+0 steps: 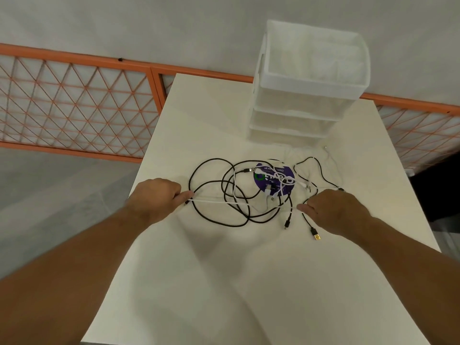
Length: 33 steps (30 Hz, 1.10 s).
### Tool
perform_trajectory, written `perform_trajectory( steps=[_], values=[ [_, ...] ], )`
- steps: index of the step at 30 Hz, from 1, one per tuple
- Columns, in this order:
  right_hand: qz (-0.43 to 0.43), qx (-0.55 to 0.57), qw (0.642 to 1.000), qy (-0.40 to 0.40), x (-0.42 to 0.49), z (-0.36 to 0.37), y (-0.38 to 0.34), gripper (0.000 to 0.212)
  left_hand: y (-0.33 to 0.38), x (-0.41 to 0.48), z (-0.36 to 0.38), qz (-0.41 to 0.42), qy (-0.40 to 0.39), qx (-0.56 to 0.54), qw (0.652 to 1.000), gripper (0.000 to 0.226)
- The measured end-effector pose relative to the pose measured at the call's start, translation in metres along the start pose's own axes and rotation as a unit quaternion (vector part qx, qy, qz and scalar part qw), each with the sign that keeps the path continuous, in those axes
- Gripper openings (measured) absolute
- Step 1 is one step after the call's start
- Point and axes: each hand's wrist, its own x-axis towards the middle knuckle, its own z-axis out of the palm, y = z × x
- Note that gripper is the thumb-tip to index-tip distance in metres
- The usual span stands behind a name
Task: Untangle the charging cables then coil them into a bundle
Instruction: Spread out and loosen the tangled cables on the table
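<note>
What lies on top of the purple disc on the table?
A looping white cable and a black cable cross the purple disc, hiding part of its print. Anything beneath the disc is covered.

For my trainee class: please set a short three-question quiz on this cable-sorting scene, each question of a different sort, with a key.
1. True or false: the black cables are already coiled into a neat bundle.
2. What does the left hand pinch? A) the white cable B) the gold plug C) nothing
3. Fill in: the gold plug lies free on the table, close to the ___ hand.

Key
1. False: the black cables lie in loose, tangled loops.
2. A.
3. Right: it lies just beside the right hand.
</note>
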Motion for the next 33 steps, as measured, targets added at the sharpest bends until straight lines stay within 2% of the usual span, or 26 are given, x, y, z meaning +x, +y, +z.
perform_trajectory(
  steps=[12,18,23,24,29,33],
  values=[
    [-0.011,-0.022,0.998,-0.053,0.006,0.007,0.012,0.053,0.007,-0.001,0.009,0.019,-0.040,0.096,0.994,0.054],
    [-0.034,-0.023,0.996,-0.080,0.000,0.022,0.008,0.049,0.007,-0.004,0.028,0.051,-0.061,0.090,0.993,0.053],
    [-0.026,-0.001,0.995,-0.098,0.001,0.033,-0.003,0.045,0.014,-0.005,0.037,0.042,-0.076,0.084,0.993,0.041],
    [-0.027,0.004,0.995,-0.096,0.000,0.036,-0.007,0.045,0.016,-0.007,0.040,0.037,-0.061,0.075,0.995,0.039],
    [-0.018,0.038,0.996,-0.074,-0.004,0.052,-0.022,0.041,0.012,-0.015,0.068,0.060,0.128,0.084,0.986,0.028],
    [-0.017,0.089,0.994,-0.064,-0.008,0.055,-0.028,0.038,0.029,-0.022,0.071,0.080,0.191,0.033,0.978,0.038]
  ],
)
